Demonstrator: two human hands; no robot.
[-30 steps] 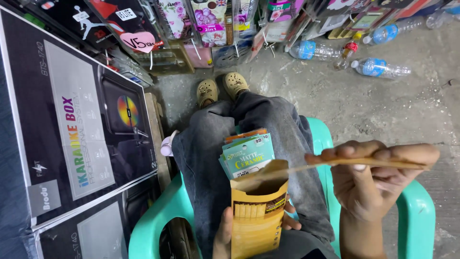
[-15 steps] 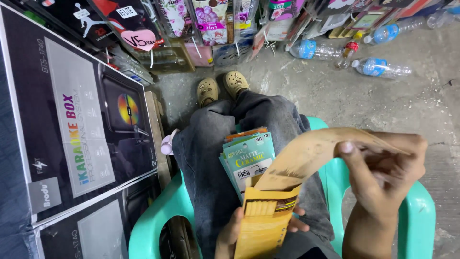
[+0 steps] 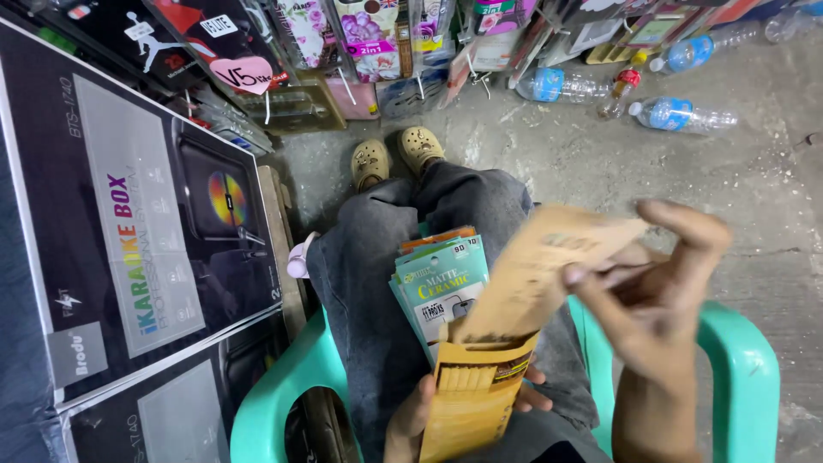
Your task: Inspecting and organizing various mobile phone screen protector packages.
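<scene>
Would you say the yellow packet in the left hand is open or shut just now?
Open. The yellow packet shows a gaping top edge, and the right hand holds a tan card angled into that opening.

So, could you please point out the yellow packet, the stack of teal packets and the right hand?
yellow packet (image 3: 476,403): head view, its front face.
stack of teal packets (image 3: 441,287): head view, top packet's face.
right hand (image 3: 656,296): head view, the palm.
</scene>
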